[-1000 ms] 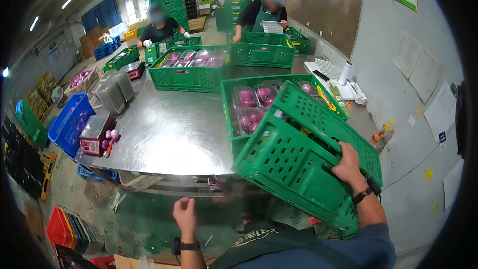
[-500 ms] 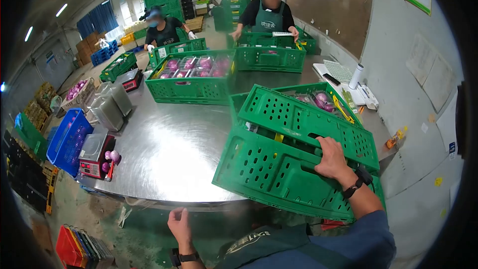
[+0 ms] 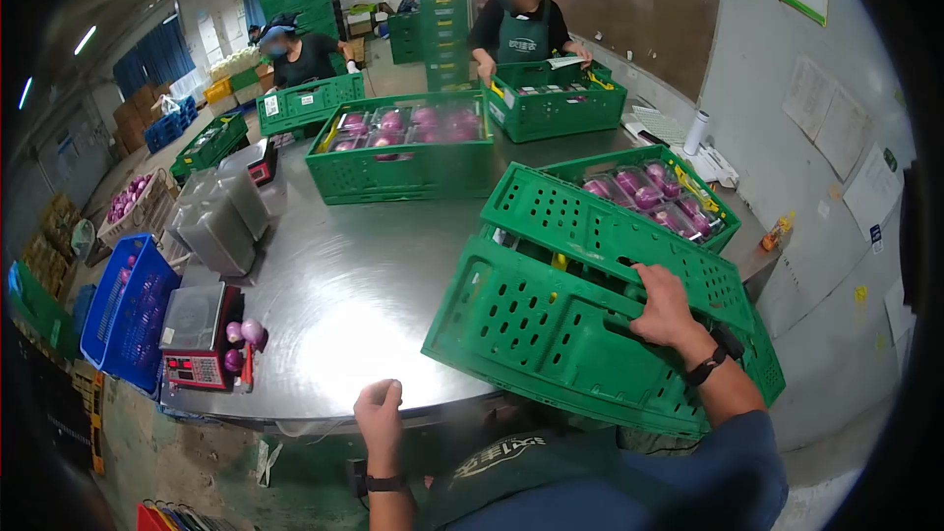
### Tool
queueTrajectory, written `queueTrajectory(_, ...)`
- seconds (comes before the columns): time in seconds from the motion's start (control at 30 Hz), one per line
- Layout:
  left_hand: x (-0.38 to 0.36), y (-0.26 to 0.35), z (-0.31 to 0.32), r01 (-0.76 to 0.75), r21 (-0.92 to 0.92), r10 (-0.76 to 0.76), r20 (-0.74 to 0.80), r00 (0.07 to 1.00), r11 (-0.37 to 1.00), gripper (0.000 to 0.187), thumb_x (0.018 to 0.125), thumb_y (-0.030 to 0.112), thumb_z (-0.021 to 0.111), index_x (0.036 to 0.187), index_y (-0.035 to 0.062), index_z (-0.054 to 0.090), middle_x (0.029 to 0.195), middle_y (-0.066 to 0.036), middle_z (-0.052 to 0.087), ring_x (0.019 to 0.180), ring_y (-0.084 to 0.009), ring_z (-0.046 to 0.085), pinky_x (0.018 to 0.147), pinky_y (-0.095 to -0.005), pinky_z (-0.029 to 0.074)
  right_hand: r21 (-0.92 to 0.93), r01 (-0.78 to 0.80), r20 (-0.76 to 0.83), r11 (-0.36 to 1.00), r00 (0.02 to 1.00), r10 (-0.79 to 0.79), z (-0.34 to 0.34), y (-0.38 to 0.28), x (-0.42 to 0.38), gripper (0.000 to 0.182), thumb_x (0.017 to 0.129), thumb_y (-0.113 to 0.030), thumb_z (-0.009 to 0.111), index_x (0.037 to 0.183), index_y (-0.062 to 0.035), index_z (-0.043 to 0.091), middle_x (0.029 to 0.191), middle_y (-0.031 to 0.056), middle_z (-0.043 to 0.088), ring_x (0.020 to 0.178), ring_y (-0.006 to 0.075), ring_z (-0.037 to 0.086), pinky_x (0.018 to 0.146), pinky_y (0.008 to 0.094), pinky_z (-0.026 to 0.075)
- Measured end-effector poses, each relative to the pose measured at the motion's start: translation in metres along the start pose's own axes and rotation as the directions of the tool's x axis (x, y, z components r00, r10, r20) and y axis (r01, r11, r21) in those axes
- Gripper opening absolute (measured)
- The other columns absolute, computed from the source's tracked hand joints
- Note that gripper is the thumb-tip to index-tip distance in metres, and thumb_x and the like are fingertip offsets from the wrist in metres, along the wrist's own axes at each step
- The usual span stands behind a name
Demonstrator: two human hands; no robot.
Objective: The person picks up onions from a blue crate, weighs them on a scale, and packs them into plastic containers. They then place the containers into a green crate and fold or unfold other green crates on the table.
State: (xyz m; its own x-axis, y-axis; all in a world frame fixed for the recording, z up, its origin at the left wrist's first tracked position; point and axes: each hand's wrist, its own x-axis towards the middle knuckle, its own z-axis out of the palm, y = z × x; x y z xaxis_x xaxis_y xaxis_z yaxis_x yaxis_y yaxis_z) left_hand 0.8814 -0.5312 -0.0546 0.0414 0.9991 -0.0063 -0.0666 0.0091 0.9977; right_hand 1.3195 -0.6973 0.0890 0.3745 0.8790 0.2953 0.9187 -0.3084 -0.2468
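Green crate (image 3: 580, 334), empty and tilted, sits with its lower edge over the near rim of the steel bench (image 3: 364, 285). Right hand (image 3: 664, 305) is clamped on the handle slot in the crate's upper side wall, fingers hooked through. Left hand (image 3: 379, 413) is loosely curled near the bench edge, below and left of the crate, holding nothing and not touching it.

Change over the last second: the crate was held higher and steeper, off to the right in front of the filled crate; it has since swung leftward and down toward the bench top, its tilt now shallower. Left hand has risen toward the bench edge. Judgement: the crate is being brought to rest on the bench, one-handed so far.

Behind it, touching or nearly so, a filled crate (image 3: 654, 192) holds trays of purple produce. Further back, a second filled crate (image 3: 403, 152). At left, a scale (image 3: 202, 339) with purple bulbs (image 3: 246, 334) beside it.

Writing: light lettering on the person's dark apron (image 3: 501, 452), not legible; white label on a far crate (image 3: 270, 106), unreadable; wall papers (image 3: 831, 128) too small to read.
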Motion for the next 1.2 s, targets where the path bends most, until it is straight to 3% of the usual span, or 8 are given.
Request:
queueTrajectory(0.27, 0.037, 0.003, -0.173, 0.016, -0.017, -0.018, -0.145, 0.989, 1.000, 0.011, 0.095, 0.010, 0.071, 0.096, 0.0009, 0.065, 0.084, -0.004, 0.065, 0.070, -0.0112, 0.062, 0.062, -0.0240, 0.053, -0.023, 0.163, -0.003, 0.986, 0.987, -0.163, 0.066, -0.196, 0.032, 0.072, 0.061, -0.010, 0.073, 0.131, -0.0018, 0.056, 0.114, 0.0175, 0.062, 0.109, 0.0370, 0.059, 0.087, 0.0469, 0.044)
queueTrajectory(0.3, 0.036, 0.008, -0.183, 0.032, -0.052, -0.041, -0.165, 0.985, 0.998, 0.011, 0.093, 0.009, 0.072, 0.095, 0.0001, 0.066, 0.081, -0.003, 0.065, 0.070, -0.0083, 0.059, 0.063, -0.0230, 0.049, -0.030, 0.174, 0.007, 0.984, 0.985, -0.174, 0.077, -0.212, 0.039, 0.074, 0.060, -0.011, 0.074, 0.131, -0.0022, 0.056, 0.115, 0.0173, 0.062, 0.110, 0.0371, 0.059, 0.088, 0.0472, 0.045)
queueTrajectory(0.4, 0.029, 0.014, -0.204, 0.059, -0.062, -0.073, -0.257, 0.964, 0.996, 0.014, 0.093, 0.010, 0.074, 0.098, -0.0004, 0.067, 0.083, -0.003, 0.067, 0.072, -0.0085, 0.061, 0.064, -0.0230, 0.051, -0.028, 0.233, 0.085, 0.972, 0.969, -0.230, 0.119, -0.254, 0.060, 0.079, 0.058, -0.012, 0.079, 0.133, -0.0031, 0.056, 0.117, 0.0162, 0.062, 0.112, 0.0365, 0.058, 0.091, 0.0473, 0.045)
queueTrajectory(0.53, 0.035, 0.000, -0.238, 0.084, -0.082, -0.105, -0.303, 0.947, 0.993, 0.009, 0.095, 0.008, 0.072, 0.097, 0.0009, 0.067, 0.083, -0.002, 0.067, 0.072, -0.0091, 0.062, 0.065, -0.0238, 0.052, 0.001, 0.366, 0.103, 0.931, 0.926, -0.364, 0.174, -0.306, 0.096, 0.064, 0.063, -0.008, 0.072, 0.126, -0.0003, 0.059, 0.111, 0.0168, 0.064, 0.105, 0.0356, 0.060, 0.085, 0.0468, 0.044)
queueTrajectory(0.73, 0.048, 0.008, -0.267, 0.157, -0.022, -0.153, -0.400, 0.904, 0.987, 0.010, 0.094, 0.008, 0.072, 0.097, 0.0005, 0.066, 0.083, -0.003, 0.067, 0.071, -0.0089, 0.061, 0.065, -0.0230, 0.051, 0.063, 0.366, 0.291, 0.928, 0.883, -0.368, 0.256, -0.340, 0.156, 0.061, 0.067, -0.009, 0.072, 0.126, -0.0022, 0.058, 0.112, 0.0185, 0.063, 0.107, 0.0369, 0.059, 0.088, 0.0483, 0.044)
queueTrajectory(0.9, 0.091, 0.009, -0.273, 0.253, 0.076, -0.201, -0.411, 0.889, 0.964, 0.014, 0.093, 0.010, 0.075, 0.099, 0.0001, 0.067, 0.084, -0.002, 0.067, 0.072, -0.0087, 0.061, 0.065, -0.0232, 0.051, 0.127, 0.279, 0.387, 0.952, 0.870, -0.307, 0.309, -0.335, 0.186, 0.076, 0.064, -0.011, 0.078, 0.134, -0.0046, 0.052, 0.118, 0.0197, 0.060, 0.113, 0.0405, 0.057, 0.096, 0.0510, 0.044)
queueTrajectory(1.1, 0.158, 0.015, -0.249, 0.318, 0.280, -0.230, -0.306, 0.924, 0.906, 0.015, 0.093, 0.012, 0.075, 0.099, 0.0002, 0.069, 0.082, 0.001, 0.066, 0.072, -0.0067, 0.059, 0.065, -0.0227, 0.048, 0.087, 0.157, 0.442, 0.984, 0.879, -0.179, 0.338, -0.322, 0.205, 0.090, 0.060, -0.018, 0.087, 0.141, -0.0045, 0.049, 0.120, 0.0175, 0.060, 0.116, 0.0382, 0.057, 0.097, 0.0503, 0.045)
queueTrajectory(1.2, 0.198, 0.026, -0.210, 0.275, 0.404, -0.236, -0.144, 0.961, 0.873, 0.016, 0.092, 0.013, 0.076, 0.098, -0.0002, 0.069, 0.080, 0.001, 0.067, 0.072, -0.0061, 0.059, 0.065, -0.0227, 0.048, 0.161, 0.123, 0.429, 0.979, 0.885, -0.182, 0.332, -0.321, 0.212, 0.083, 0.064, -0.019, 0.085, 0.139, -0.0034, 0.053, 0.121, 0.0183, 0.061, 0.117, 0.0382, 0.058, 0.099, 0.0497, 0.045)
